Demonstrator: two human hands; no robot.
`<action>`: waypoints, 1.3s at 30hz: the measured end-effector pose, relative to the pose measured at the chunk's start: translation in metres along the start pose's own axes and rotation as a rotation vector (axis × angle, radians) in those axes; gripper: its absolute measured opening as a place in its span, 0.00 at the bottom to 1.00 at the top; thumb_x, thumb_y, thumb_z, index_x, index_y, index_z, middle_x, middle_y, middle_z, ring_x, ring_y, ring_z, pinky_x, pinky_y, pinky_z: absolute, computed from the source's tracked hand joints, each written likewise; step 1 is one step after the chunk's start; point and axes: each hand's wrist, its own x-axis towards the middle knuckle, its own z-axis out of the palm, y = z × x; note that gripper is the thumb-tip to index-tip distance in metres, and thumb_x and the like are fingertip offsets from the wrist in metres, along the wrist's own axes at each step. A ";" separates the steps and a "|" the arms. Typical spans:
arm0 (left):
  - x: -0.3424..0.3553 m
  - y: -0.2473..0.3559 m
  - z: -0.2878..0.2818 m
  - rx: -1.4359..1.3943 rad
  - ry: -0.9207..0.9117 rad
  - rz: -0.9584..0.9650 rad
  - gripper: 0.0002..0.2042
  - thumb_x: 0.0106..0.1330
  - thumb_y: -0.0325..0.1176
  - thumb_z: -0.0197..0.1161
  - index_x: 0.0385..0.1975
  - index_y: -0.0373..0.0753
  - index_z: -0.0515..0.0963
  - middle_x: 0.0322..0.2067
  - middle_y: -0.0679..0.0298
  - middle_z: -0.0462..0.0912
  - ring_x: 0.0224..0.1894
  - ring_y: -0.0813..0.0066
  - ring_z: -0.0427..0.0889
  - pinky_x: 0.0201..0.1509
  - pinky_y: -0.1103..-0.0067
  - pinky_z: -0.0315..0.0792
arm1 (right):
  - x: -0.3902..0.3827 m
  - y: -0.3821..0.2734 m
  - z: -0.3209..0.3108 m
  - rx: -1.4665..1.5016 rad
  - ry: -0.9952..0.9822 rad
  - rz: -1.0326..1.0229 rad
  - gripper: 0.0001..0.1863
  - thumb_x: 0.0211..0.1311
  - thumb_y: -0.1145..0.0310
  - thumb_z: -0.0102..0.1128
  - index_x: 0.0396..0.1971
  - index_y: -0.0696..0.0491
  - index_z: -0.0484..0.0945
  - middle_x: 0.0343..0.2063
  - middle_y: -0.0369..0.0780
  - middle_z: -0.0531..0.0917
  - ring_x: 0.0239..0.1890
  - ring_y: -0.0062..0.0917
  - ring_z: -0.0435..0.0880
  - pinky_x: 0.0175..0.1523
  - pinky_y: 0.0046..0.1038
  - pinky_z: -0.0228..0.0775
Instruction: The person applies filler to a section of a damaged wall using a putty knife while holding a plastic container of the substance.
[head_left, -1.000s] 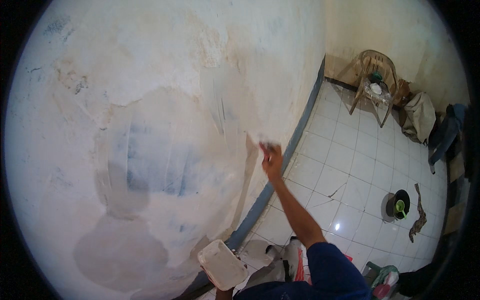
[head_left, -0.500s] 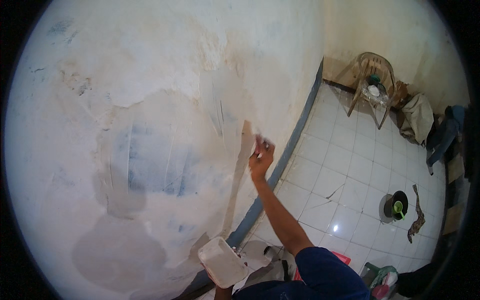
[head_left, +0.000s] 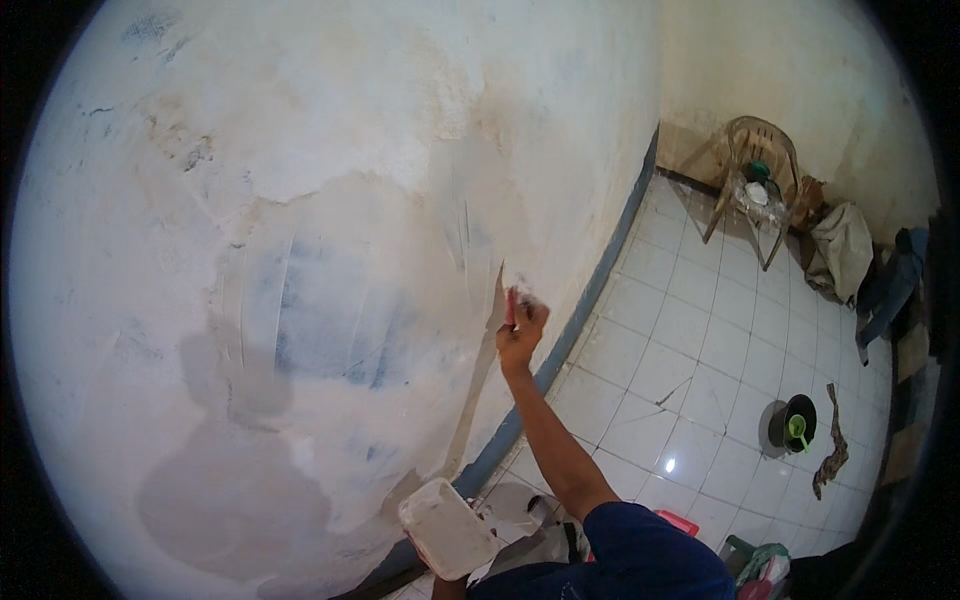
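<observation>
My right hand (head_left: 520,335) is raised beside the wall (head_left: 400,120), its fingers closed round a small tool with a reddish part (head_left: 511,304). The tool's far end is pale and blurred, so I cannot tell its kind or whether it touches the wall. Low in the view, my left hand (head_left: 447,588) grips a white rectangular plastic tub (head_left: 448,530) from below; most of that hand is hidden. The wall carries a large patch of damp-looking, spread filler with bluish streaks (head_left: 330,330) and thin vertical ridges.
A blue-grey skirting band (head_left: 610,245) runs between wall and white floor tiles (head_left: 650,350). A plastic chair (head_left: 762,150) holding small items stands in the far corner, with cloth sacks (head_left: 840,250) beside it. A dark bucket (head_left: 777,428) with a green dipper (head_left: 797,430) and a rag (head_left: 832,455) lie to the right.
My right hand has dropped slightly down along the wall with the small tool. The left hand and tub stay nearly in place. The whole view has shifted a little.
</observation>
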 end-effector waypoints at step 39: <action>-0.014 -0.002 -0.018 -0.440 -0.037 -0.031 0.51 0.50 0.80 0.45 0.70 0.52 0.54 0.65 0.51 0.62 0.62 0.44 0.67 0.59 0.36 0.58 | -0.067 -0.015 -0.035 -0.101 -0.103 -0.131 0.25 0.46 0.87 0.48 0.45 0.57 0.81 0.39 0.45 0.76 0.41 0.38 0.75 0.46 0.31 0.70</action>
